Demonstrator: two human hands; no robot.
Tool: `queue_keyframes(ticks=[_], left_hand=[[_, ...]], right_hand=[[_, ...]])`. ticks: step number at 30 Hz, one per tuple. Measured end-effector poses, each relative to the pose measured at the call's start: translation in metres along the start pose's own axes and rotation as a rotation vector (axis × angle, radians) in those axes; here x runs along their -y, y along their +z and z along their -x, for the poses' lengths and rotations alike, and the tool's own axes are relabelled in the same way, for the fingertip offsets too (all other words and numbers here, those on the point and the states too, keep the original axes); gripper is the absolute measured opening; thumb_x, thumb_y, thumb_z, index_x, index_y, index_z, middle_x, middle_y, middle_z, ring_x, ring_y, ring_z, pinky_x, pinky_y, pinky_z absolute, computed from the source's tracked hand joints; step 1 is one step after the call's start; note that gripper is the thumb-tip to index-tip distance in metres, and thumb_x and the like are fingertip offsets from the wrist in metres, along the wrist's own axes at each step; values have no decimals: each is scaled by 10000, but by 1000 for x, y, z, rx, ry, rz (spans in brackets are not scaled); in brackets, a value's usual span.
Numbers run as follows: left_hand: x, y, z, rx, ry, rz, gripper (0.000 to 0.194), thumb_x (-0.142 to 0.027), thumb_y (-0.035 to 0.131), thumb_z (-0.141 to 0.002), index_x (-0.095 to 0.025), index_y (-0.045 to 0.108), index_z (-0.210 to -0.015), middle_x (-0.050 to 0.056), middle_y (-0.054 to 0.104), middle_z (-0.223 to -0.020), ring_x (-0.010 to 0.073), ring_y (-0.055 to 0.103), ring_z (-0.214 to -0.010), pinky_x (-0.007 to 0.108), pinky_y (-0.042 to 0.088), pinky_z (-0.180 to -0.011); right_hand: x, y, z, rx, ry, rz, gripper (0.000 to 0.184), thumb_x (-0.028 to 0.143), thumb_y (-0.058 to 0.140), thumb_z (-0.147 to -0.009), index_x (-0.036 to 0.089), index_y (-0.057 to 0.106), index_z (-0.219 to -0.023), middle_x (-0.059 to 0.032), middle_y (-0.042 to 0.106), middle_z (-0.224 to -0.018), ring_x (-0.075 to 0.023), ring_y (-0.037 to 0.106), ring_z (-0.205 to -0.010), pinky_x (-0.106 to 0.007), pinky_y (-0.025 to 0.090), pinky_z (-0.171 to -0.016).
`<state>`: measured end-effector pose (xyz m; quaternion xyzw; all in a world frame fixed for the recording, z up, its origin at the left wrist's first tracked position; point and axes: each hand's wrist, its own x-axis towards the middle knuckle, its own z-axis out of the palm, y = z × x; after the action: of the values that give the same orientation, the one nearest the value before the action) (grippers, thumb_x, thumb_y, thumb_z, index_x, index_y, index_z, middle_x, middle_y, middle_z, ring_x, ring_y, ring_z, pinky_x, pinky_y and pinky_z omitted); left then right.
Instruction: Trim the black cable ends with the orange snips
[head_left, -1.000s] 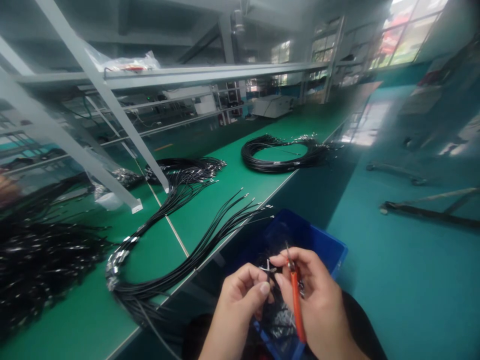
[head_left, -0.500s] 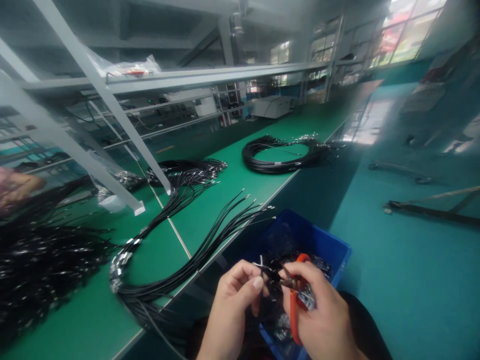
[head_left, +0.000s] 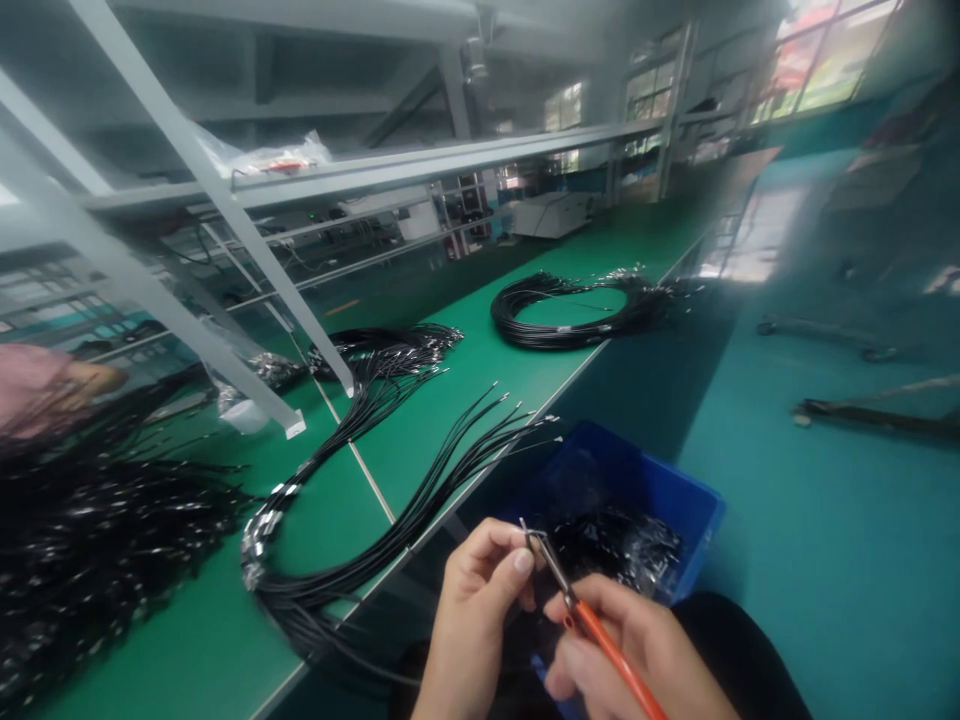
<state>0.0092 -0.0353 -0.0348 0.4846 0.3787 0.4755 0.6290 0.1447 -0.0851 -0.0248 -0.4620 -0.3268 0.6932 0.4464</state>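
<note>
My left hand is closed in a pinch on the end of a thin black cable, whose silvery tip sticks up above the fingers. My right hand grips red-handled pliers, seen edge-on. Their metal jaws point up and left and meet the cable end at my left fingertips; whether they are closed on it I cannot tell. Behind my hands is a blue bin holding small black and silvery pieces.
On the green bench lie a bent bundle of black cables, a coil and a dark heap of cables. Slanting white shelf posts rise at left. Another person's arm shows beyond them.
The pliers have turned from a side view with spread handles to edge-on, jaws now at the cable end. My right hand has moved lower. My left hand keeps its pinch.
</note>
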Motion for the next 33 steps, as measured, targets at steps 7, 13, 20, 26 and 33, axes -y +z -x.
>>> queue_keyframes(ticks=[7,13,20,26,33], left_hand=[[2,3,2,-8,-18,-135,71,-238,634,-804,-170,617,-799,-26,582,-653,87,490,-567,190,405,-550],[0,5,0,-45,-21,-229,111,-266,642,-785,-157,623,-778,-24,575,-630,90,477,-552,186,399,-535],[-1,5,-1,-69,-13,-255,105,-263,639,-780,-161,623,-760,-33,556,-618,79,456,-533,169,384,-510],[2,4,-1,-170,20,-266,111,-267,648,-763,-158,645,-782,-16,585,-664,81,465,-522,178,399,-503],[1,9,2,-183,34,-273,97,-253,647,-757,-156,636,-753,-7,581,-654,117,502,-583,201,430,-543]], right_hand=[[-5,-2,-7,-19,-6,65,191,223,619,-708,137,565,-871,-10,646,-601,-31,377,-344,-174,256,-356],[-7,-3,-10,-66,28,139,177,181,621,-708,131,586,-875,-17,660,-619,-26,375,-329,-167,253,-324],[-5,-6,-11,11,55,124,158,222,614,-732,152,530,-846,33,597,-507,-25,367,-299,-152,216,-305],[-10,-14,-9,141,6,-2,335,369,689,-687,137,515,-857,-4,603,-547,-8,326,-315,-146,183,-318],[-9,-12,-14,172,52,-16,415,450,698,-665,133,510,-853,-13,603,-540,-5,326,-296,-141,187,-301]])
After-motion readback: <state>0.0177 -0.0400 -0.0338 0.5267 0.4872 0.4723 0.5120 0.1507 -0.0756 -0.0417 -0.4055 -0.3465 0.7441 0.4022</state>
